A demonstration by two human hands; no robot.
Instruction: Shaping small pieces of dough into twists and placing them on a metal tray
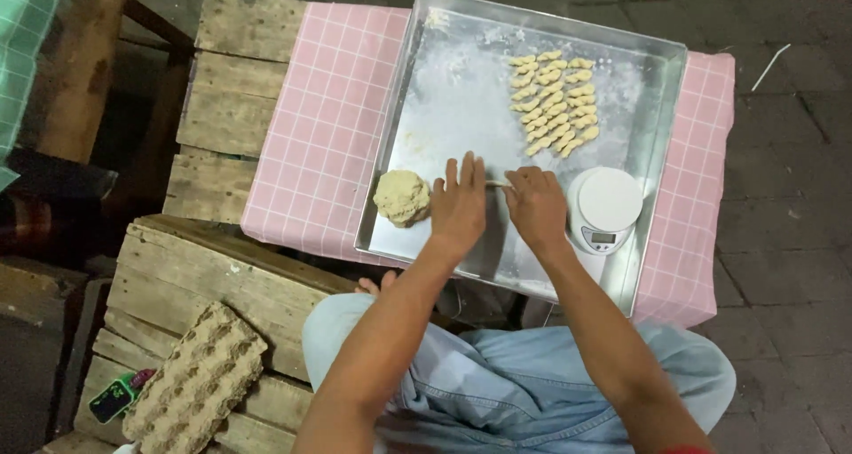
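Rolling a thin dough strand on the floured metal tray, the left hand is pressing flat and open while the right hand is pinching its end, needing even pressure, with the dough ball lying at nine o'clock.

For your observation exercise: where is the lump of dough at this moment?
In the head view, the lump of dough lies in the near-left corner of the metal tray, just left of the left hand, across both hands from the white kitchen scale.
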